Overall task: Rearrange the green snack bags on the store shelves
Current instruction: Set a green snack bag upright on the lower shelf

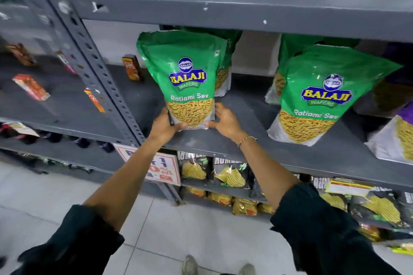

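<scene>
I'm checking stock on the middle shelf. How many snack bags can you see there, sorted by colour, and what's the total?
Green Ratlami Sev bags: 4, namely the held bag, one behind it, the front right bag and one behind that.
Purple bags: 1, at the right edge, partly cut off.
Total: 5 visible; more may be hidden behind.
</scene>
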`<move>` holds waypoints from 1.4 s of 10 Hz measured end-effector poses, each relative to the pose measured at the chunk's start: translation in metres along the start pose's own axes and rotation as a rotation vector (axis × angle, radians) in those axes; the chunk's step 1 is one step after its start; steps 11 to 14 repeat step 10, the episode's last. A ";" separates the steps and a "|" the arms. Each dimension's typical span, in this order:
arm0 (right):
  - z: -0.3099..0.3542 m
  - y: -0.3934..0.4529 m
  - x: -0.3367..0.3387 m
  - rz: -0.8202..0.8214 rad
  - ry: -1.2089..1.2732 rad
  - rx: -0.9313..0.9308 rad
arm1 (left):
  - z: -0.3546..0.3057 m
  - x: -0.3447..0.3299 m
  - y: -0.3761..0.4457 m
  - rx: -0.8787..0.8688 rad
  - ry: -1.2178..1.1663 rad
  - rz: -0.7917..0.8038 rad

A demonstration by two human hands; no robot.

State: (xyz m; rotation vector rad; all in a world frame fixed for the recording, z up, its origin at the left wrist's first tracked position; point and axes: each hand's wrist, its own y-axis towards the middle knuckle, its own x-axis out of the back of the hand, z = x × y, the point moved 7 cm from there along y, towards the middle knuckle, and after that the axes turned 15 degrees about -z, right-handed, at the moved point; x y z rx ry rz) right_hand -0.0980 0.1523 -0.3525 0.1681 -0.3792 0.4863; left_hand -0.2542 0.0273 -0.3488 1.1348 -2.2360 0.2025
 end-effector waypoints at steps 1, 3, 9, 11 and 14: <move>-0.003 0.001 0.001 -0.100 0.093 -0.056 | -0.002 -0.001 0.004 -0.014 -0.019 -0.066; -0.013 -0.013 0.020 -0.259 0.085 -0.064 | -0.007 -0.016 0.006 -0.042 -0.053 0.050; 0.006 -0.042 0.027 -0.178 -0.168 -0.064 | -0.022 -0.025 -0.015 -0.082 0.008 0.212; 0.018 -0.067 0.037 -0.323 -0.238 -0.009 | -0.025 -0.014 -0.034 -0.069 -0.018 0.085; 0.018 -0.067 0.037 -0.323 -0.238 -0.009 | -0.025 -0.014 -0.034 -0.069 -0.018 0.085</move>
